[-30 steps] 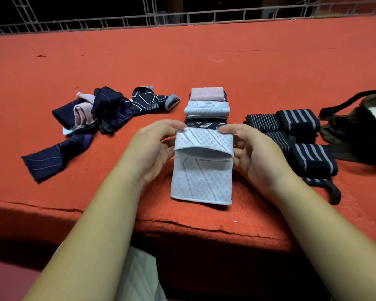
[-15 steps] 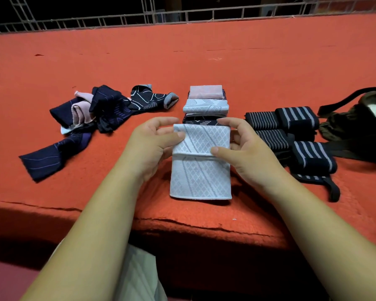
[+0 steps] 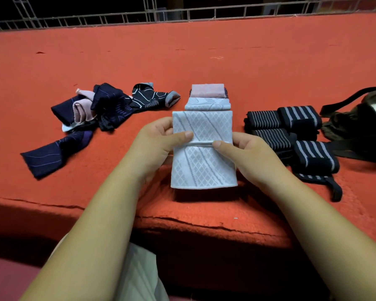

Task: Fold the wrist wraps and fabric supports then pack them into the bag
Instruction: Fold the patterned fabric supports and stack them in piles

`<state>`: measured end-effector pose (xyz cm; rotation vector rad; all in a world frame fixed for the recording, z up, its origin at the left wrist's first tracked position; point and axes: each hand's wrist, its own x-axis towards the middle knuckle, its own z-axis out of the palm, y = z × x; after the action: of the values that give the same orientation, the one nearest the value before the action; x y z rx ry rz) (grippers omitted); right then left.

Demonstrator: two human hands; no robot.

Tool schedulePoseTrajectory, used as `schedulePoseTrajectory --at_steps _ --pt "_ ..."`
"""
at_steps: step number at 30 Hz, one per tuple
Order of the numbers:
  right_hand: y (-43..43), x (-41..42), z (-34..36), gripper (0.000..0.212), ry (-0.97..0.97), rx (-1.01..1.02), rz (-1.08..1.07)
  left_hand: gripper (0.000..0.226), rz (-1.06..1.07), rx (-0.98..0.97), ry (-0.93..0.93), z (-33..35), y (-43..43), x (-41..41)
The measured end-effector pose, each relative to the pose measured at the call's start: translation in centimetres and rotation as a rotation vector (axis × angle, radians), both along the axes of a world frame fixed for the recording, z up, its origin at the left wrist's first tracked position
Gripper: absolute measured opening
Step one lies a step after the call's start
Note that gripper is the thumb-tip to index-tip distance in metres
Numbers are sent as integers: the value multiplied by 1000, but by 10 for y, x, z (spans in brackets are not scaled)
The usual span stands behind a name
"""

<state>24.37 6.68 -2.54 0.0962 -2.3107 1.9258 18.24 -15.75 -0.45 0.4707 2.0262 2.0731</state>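
Head view: the left hand (image 3: 159,144) and the right hand (image 3: 248,155) both hold a white fabric support (image 3: 202,166) between them, over the near edge of the red worktop (image 3: 204,51). Each hand's fingers pinch the support at its side edge: the left thumb (image 3: 186,135) and the right thumb (image 3: 218,144) press on the front, where the top part is folded down to a crease across the middle, and the other fingers are tucked behind the cloth, mostly hidden. The support's lower half hangs flat below the thumbs. Just beyond the fingers, touching the support's top edge in this view, lies a neat stack of folded supports (image 3: 207,98), pink on top of white. Well to the left of the left fingers sits a loose heap of dark unfolded supports (image 3: 104,105), with one navy support (image 3: 52,155) spread flat nearer the edge. Just right of the right fingers are rolled black striped wrist wraps (image 3: 291,127), and past them, at the picture's edge, a dark bag (image 3: 360,127) with a strap.
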Motion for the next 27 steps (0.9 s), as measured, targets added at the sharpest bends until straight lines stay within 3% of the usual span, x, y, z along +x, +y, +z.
schedulePoseTrajectory --at_steps 5,10,15,19,24,27 --pt "0 -3 -3 16 -39 -48 -21 33 21 -62 -1 2 -2 -2" --pt "0 -6 -3 17 -41 -171 -46 49 -55 -68 -51 -1 -12 -7" --pt "-2 -10 -3 33 -56 -239 -30 42 -30 20 -53 -2 -12 -8" --pt "-6 -7 4 44 -136 -501 78 39 -30 125 -114 1 -8 -5" --pt "1 -9 9 38 -208 -810 193 41 43 194 -170 6 -5 -6" --pt "3 -9 10 38 -227 -740 168 39 34 263 -243 5 -5 -6"
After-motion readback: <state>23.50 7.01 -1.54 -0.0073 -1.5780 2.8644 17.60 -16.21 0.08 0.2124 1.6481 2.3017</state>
